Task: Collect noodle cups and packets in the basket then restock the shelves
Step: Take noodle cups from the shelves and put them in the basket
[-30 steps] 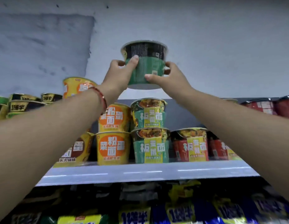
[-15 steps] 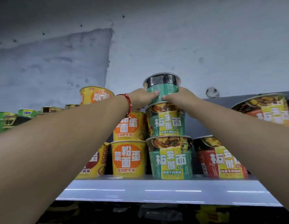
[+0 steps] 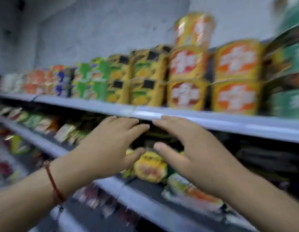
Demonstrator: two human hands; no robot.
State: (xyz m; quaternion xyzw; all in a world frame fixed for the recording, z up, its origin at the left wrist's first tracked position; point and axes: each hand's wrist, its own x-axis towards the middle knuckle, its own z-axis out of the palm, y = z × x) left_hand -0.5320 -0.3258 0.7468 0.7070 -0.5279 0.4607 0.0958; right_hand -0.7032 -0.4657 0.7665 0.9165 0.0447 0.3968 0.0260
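left hand (image 3: pixel 111 148): fingers nearly straight and spread, thumb held apart below them, holding nothing; fingertips face the right hand with a small gap between
right hand (image 3: pixel 184 148): fingers stretched toward the left hand, thumb out below, holding nothing
red cord bracelet (image 3: pixel 52 181): round the left wrist
upper shelf (image 3: pixel 229 122): its pale front edge runs just above and behind both sets of fingertips; whether they touch it cannot be told
noodle cups (image 3: pixel 187 77): stacked in rows on the upper shelf, above both hands; yellow-and-orange ones up and to the right, green ones at the far right, all blurred
yellow noodle packet (image 3: pixel 150 166): on the lower shelf (image 3: pixel 137 196), below the gap between the two thumbs
other packets (image 3: pixel 192 191): below the right hand and, further off, left of the left hand
basket: not in view
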